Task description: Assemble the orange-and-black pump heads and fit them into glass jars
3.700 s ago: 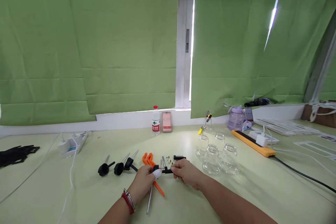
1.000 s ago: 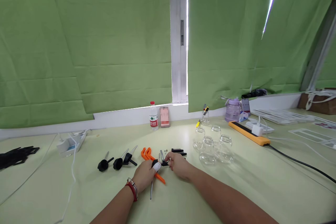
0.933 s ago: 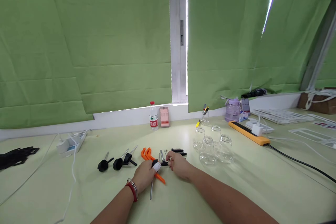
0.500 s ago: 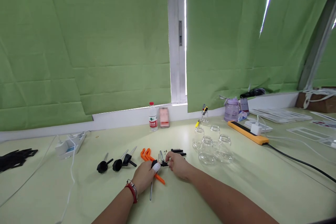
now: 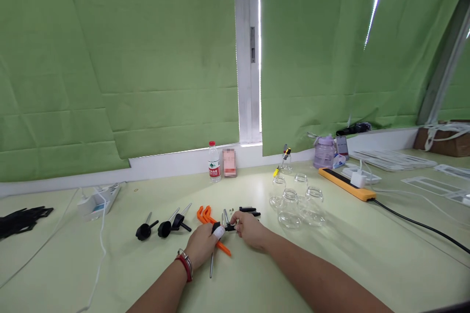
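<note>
My left hand [image 5: 201, 243], thumb wrapped in white, is closed on a black plastic part with a side arm [image 5: 229, 228]. A thin metal rod [image 5: 211, 265] sticks out below that hand. With fingertips pinched together, my right hand [image 5: 249, 229] is at the end of the side arm; anything between those fingers is too small to make out. Orange plastic handles [image 5: 223, 248] lie under and beside my left hand. Just beyond the hands are metal rods [image 5: 225, 215] and tiny metal bits [image 5: 231, 211]. Black ridged pieces [image 5: 248, 209] lie behind my right hand.
Black round parts with rods [image 5: 164, 229] lie to the left. Several glass jars [image 5: 290, 215] stand to the right, near an orange power strip [image 5: 347, 185]. A water bottle [image 5: 214, 164] and a pink box-like item [image 5: 229, 163] stand by the wall. A white cable [image 5: 100, 254] crosses the left side.
Both hands keep nearly the same place and grip. The right fingers have shifted very slightly at the end of the black part's arm.
</note>
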{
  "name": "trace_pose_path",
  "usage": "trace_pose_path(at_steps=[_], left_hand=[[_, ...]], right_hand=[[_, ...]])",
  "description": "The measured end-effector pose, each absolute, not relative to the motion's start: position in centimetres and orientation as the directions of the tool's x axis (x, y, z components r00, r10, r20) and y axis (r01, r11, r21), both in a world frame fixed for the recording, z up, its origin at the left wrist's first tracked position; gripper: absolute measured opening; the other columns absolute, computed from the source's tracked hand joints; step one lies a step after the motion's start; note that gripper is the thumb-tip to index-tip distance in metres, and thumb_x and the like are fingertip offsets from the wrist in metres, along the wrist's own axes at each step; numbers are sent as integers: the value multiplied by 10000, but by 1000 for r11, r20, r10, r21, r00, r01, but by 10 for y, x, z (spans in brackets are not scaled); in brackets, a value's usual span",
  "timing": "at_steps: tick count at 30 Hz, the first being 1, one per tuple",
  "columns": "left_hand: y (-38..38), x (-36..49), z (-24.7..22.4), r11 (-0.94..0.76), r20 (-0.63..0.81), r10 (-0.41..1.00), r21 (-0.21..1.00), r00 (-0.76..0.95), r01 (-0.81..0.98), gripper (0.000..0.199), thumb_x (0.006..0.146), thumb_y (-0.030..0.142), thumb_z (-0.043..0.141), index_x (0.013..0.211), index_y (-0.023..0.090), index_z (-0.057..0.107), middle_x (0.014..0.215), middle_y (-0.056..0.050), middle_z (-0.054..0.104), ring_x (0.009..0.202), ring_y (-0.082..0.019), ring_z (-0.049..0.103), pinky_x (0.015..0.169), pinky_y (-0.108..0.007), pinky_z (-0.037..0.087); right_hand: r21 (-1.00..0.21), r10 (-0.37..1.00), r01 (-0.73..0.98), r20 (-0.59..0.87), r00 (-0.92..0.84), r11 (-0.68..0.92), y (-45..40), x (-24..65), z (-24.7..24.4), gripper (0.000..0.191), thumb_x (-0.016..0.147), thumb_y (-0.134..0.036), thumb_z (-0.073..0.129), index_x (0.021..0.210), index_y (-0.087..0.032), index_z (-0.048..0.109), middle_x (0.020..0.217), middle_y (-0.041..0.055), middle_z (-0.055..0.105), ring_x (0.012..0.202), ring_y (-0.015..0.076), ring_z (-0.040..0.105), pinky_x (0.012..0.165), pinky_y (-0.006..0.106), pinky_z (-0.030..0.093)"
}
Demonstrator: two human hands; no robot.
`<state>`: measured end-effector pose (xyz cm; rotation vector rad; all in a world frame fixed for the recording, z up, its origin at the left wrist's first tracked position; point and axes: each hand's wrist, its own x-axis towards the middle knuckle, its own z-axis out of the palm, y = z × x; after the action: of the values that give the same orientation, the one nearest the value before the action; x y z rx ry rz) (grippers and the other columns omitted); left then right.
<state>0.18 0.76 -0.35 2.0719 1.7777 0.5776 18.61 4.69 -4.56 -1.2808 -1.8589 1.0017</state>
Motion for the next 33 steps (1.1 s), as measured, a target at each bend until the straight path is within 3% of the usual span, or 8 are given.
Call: trace_pose_path(at_steps=[4,23,33], left_hand=[[9,2,-4,-167,78,986,513,148,842,432,831,537,351,654,183,524,654,-48,565,591,-184,512,508,-257,267],[8,2,-4,-168,75,986,489,150,856,417,838,530,346,651,190,498,668,-54,582,605,-187,518,514,-255,271],[7,4,-2,-152,69,988,473,136,868,416,840,520,340,649,191,508,677,-58,594,615,-193,527,526,-256,273]], right_hand=[[-870,947,443,75,-313,215,45,187,-41,253,735,-74,473,935,-197,567,593,-48,446,538,92,411,528,205,287],[-893,952,420,27,-306,161,42,186,-36,177,753,-75,447,854,-191,536,573,-47,437,524,92,417,515,203,318],[-847,948,483,76,-308,224,44,188,-40,189,757,-79,461,879,-190,552,608,-39,462,548,93,432,525,206,307]])
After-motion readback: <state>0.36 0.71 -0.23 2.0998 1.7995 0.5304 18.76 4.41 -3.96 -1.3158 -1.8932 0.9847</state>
